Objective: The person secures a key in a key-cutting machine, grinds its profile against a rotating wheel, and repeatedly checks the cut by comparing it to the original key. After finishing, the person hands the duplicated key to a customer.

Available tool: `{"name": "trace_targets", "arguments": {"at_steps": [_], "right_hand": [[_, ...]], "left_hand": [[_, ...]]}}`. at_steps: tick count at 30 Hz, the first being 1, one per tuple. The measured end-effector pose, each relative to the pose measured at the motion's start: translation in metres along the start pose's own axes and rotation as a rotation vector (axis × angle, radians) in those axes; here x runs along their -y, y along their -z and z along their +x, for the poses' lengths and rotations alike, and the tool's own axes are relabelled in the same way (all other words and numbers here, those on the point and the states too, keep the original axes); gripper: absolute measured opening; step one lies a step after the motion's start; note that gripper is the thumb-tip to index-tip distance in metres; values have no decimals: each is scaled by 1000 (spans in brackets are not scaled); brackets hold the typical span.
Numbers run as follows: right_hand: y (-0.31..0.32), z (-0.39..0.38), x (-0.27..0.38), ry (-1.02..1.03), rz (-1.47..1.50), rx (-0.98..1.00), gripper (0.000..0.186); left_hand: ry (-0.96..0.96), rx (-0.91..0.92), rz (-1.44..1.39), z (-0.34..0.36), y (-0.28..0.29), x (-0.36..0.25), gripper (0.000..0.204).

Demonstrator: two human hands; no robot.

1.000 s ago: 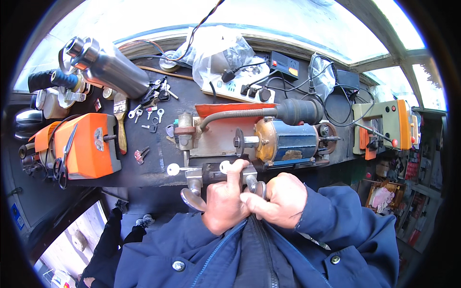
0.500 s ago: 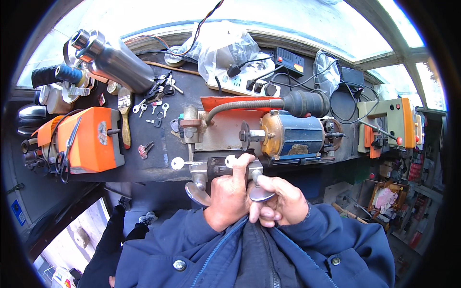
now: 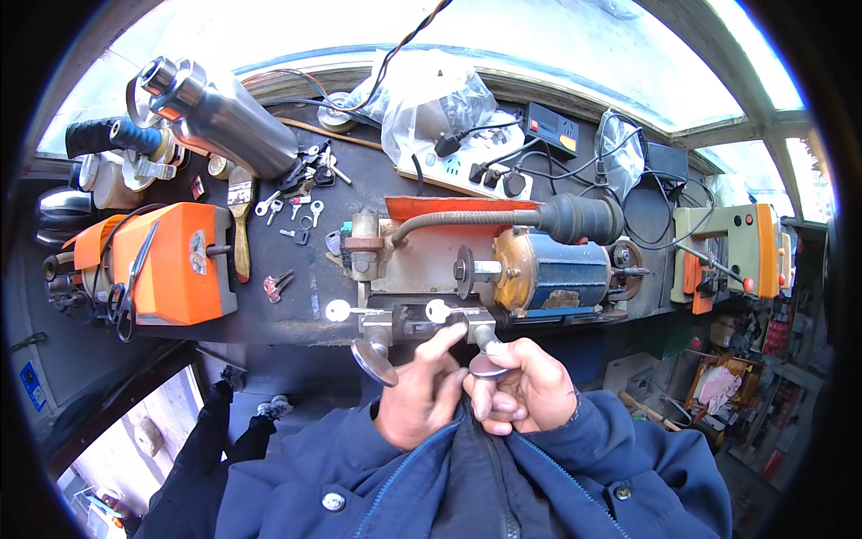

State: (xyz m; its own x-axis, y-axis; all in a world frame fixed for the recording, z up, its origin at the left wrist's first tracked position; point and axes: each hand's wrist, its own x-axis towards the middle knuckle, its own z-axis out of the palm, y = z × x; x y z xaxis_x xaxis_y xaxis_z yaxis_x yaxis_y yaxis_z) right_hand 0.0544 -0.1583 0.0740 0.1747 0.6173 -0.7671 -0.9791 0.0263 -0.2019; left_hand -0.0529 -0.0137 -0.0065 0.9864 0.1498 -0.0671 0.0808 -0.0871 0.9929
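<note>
My right hand is closed on the right round metal knob, thumb across its top and fingers curled beneath. My left hand is just left of it, fingers loosely bent and apart, index fingertip near the right clamp of a key-cutting machine. A silver key lies in that clamp; a second key lies in the left clamp, whose round knob hangs beside my left hand. The blue motor with its cutting wheel sits behind the clamps.
An orange machine stands left, near loose keys, a brush and a steel bottle. Behind are a power strip and plastic bags. A beige-orange machine stands right. Another person's dark-trousered leg shows lower left.
My left index finger has drawn down off the top of the right clamp and the left hand has loosened. My right hand has shifted its fingers round the right knob.
</note>
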Motion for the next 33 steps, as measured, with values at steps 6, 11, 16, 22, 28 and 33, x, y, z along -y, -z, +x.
{"name": "trace_targets", "arguments": {"at_steps": [6,11,16,22,28,33], "right_hand": [[3,10,11,-11,57,32,51],[6,11,13,-7,114,55,45],[4,11,15,-22,113,61,43],[5,11,18,-69,42,38,46],[4,10,19,-42,26,39,46],[4,12,16,-16,78,54,45]], "left_hand": [[617,-157,-845,-25,18,21,18],[660,-363,-1348,-23,14,30,32],[650,-441,-1442,-17,13,24,26],[679,-554,-1513,-12,11,21,35],[716,-702,-1562,-6,7,19,32],[742,-723,-1548,-4,7,19,34]]}}
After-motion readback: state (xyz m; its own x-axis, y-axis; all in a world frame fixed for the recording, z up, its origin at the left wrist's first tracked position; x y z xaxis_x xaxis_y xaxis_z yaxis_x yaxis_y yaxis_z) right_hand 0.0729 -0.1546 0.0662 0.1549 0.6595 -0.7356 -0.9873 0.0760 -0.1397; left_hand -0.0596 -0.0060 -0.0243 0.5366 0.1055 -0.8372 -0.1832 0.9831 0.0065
